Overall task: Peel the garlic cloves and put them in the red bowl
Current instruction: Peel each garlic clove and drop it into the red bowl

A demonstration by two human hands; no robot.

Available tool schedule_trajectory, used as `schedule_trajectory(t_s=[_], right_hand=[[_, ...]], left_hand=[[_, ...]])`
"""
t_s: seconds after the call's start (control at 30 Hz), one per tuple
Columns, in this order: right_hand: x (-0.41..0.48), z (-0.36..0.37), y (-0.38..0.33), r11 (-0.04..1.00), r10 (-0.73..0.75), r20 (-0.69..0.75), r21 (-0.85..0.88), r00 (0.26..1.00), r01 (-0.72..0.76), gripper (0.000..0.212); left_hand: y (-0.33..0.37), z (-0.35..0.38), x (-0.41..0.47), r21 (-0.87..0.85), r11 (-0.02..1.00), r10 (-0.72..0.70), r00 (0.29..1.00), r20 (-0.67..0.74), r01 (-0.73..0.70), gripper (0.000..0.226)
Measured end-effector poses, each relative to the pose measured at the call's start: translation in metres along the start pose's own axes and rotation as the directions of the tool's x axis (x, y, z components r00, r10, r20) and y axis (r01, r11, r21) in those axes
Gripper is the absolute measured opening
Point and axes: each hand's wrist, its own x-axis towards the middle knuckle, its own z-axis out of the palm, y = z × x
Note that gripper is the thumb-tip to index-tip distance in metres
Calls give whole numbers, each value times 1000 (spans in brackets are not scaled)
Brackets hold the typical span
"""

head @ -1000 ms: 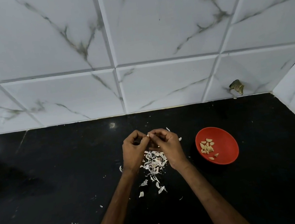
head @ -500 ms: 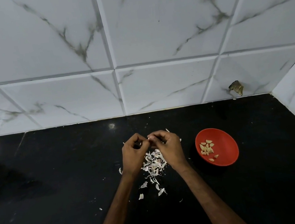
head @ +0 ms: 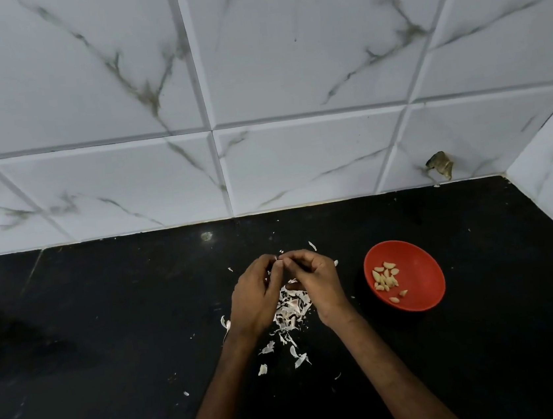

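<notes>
Nearest us, loose skins (head: 289, 307) litter the black counter (head: 110, 331). Above them our left hand (head: 256, 297) and right hand (head: 314, 282) meet fingertip to fingertip, pinching what seems to be a garlic clove (head: 280, 262), mostly hidden. Right of them, the red bowl (head: 421, 282) holds peeled cloves (head: 385, 279). Beyond stands the tiled wall (head: 252, 74).

Left hand (head: 256, 297) and right hand (head: 318, 282) meet fingertip to fingertip above black counter (head: 94, 350), pinching a small pale bit, prob. a garlic clove (head: 279, 263); mostly hidden. Heap of white garlic skins (head: 291, 307) lies on counter below and between hands, w/ loose flakes scattered toward the person. Red bowl (head: 418, 282) sits right of right hand, apart from it, holding approx. a dozen peeled cloves (head: 384, 279). Marble-pattern wall tiles (head: 252, 74) behind.
</notes>
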Motion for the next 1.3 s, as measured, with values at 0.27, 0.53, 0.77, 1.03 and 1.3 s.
schedule_trajectory(t_s=[0.27,0.53,0.77,1.03,1.3], right_hand=[[2,0,3,995,4,-45,-100,999,-9,10],[-3,2,-4,985,133,47,101,990,-137,12],[-4,1,-7,998,9,65,62,998,-13,12],[-1,-1,-3,994,-56,64,-94,996,62,22],[2,-6,0,998,-47,17,-50,999,48,21]], left_hand=[[-10,2,4,-43,995,93,995,-45,-95,21],[-4,2,0,-425,902,85,996,-11,-82,22],[-7,3,2,-447,893,35,999,-35,-47,20],[-14,2,-1,-379,925,18,1000,-21,-25,19],[-18,3,6,-438,896,-158,974,-162,73,19]])
